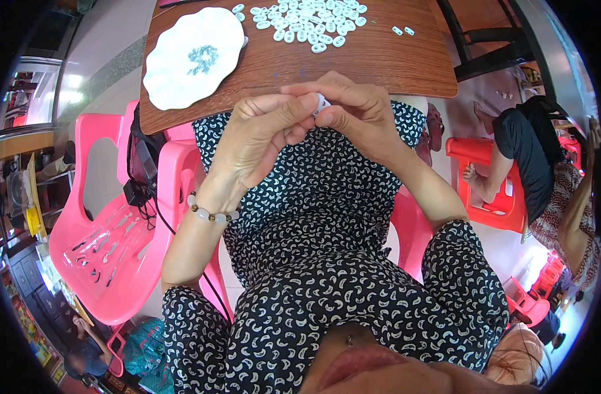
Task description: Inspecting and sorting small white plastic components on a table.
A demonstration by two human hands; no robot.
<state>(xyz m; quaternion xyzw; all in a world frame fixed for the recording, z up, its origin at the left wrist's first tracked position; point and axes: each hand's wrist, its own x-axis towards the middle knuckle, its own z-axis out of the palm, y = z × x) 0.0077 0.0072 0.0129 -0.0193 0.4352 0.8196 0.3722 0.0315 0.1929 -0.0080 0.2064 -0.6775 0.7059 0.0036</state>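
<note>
My left hand [271,121] is closed in a pinch on a small white plastic piece [322,103], in front of the table's near edge. From the other side my right hand [359,111] grips the same piece between thumb and fingers. Fingertips cover most of it; a dark opening shows on its exposed face. Beyond my hands, many white oval pieces with two holes [307,20] lie in a loose heap on the brown wooden table [353,69]. Left of them rests a white wavy-edged plate [169,85] with a cluster of tiny metallic parts [203,59] in its middle.
Two small white pieces [403,30] lie apart at the table's right. A pink plastic chair [103,262] stands left, with a black bag [143,151] and a cable beside me. Another person [530,151] sits at right near a red stool [468,151].
</note>
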